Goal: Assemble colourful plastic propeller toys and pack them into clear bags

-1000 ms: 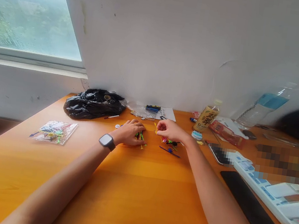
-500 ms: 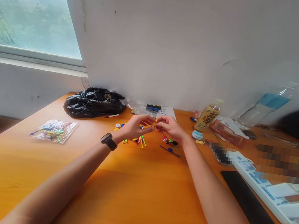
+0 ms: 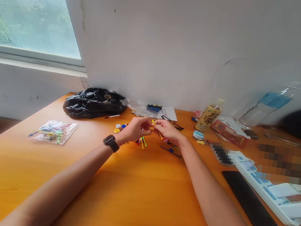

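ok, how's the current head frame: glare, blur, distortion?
Head view: daylit window bright at upper left, pale sheen on the left of the tabletop; head view: right side stretched, blue-labelled bottle slanted and smeared; head view: yellow piece at the fingers small, detail soft.

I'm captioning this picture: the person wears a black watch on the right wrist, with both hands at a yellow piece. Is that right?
The side is wrong: the head view shows the black watch on the left wrist. The left hand and right hand are at a yellow piece.
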### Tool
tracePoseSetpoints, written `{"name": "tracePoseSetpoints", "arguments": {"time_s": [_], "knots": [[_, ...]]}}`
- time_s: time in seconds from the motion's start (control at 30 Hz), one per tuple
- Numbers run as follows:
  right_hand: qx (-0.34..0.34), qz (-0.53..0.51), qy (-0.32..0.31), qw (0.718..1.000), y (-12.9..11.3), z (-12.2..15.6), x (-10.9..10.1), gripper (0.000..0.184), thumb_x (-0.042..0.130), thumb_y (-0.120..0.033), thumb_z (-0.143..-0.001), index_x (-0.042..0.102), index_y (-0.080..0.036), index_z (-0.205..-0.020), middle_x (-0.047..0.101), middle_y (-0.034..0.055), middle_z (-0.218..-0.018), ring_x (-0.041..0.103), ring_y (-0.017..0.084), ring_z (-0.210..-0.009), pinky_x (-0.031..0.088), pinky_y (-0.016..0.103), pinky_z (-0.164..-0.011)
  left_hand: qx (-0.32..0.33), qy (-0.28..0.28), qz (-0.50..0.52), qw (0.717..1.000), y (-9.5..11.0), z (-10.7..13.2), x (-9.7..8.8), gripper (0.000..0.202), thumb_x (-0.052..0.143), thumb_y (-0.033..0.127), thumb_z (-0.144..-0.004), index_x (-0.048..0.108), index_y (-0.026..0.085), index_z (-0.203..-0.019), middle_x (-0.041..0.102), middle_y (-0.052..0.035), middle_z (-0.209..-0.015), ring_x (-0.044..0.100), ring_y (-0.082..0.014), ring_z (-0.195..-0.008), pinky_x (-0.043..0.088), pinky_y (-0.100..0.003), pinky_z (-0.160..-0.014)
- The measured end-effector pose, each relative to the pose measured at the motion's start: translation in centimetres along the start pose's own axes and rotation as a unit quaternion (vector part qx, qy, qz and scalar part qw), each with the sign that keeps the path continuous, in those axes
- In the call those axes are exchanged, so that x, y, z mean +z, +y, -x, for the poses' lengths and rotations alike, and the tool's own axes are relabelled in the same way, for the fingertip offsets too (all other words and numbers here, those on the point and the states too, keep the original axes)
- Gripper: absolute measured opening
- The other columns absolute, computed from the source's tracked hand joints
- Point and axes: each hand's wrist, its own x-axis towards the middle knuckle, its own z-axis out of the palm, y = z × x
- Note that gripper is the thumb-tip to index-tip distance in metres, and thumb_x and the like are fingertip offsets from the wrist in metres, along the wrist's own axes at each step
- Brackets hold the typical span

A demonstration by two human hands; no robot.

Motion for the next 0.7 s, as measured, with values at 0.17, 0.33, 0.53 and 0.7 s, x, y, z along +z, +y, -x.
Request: {"name": "tracePoseSetpoints", "arguments": {"time_s": [0.17, 0.33, 0.53, 0.7], "knots": [[0.031, 0.171, 0.044, 0.984, 1.1, -0.7, -0.1, 0.013, 0.073, -0.03, -0.082, 0.068, -0.019, -0.087, 0.063, 0.0003, -0.067, 0.051, 0.014, -0.056, 0.036, 0.025, -0.052, 0.002, -0.028, -0.181, 0.983, -0.5, 0.6, 0.7, 0.008, 0.074, 0.027, -0.086, 0.07, 0.021, -0.084, 0.072, -0.0053, -0.086, 0.065, -0.0217, -0.081, 0.049, -0.033, -0.075], [0.073, 0.25, 0.091, 0.961, 1.3, -0.4, -1.1, 0.024, 0.074, -0.029, -0.087, 0.07, -0.019, -0.108, 0.074, 0.0088, -0.095, 0.062, 0.015, -0.059, 0.043, 0.026, -0.056, 0.006, -0.043, -0.317, 0.947, -0.5, 0.7, 1.0, 0.011, 0.07, 0.028, -0.09, 0.073, 0.021, -0.082, 0.07, -0.0084, -0.083, 0.065, -0.0285, -0.094, 0.046, -0.04, -0.084], [0.126, 0.339, 0.048, 0.931, 0.5, 0.4, -3.6, 0.018, 0.08, -0.033, -0.083, 0.072, -0.017, -0.08, 0.077, 0.0101, -0.086, 0.07, 0.02, -0.071, 0.045, 0.026, -0.06, 0.018, -0.085, -0.343, 0.935, -0.2, 0.7, -0.6, 0.029, 0.078, 0.049, -0.085, 0.075, 0.024, -0.099, 0.076, -0.0069, -0.096, 0.061, -0.0324, -0.108, 0.044, -0.041, -0.086], [0.161, 0.369, -0.009, 0.915, 0.1, 0.7, -3.7, 0.019, 0.088, -0.028, -0.07, 0.073, -0.018, -0.073, 0.077, 0.0086, -0.079, 0.07, 0.021, -0.069, 0.044, 0.026, -0.055, 0.007, -0.126, -0.364, 0.923, -0.3, 0.8, -1.9, 0.057, 0.085, 0.065, -0.07, 0.072, 0.027, -0.11, 0.076, -0.0074, -0.11, 0.058, -0.0361, -0.112, 0.044, -0.044, -0.089]]}}
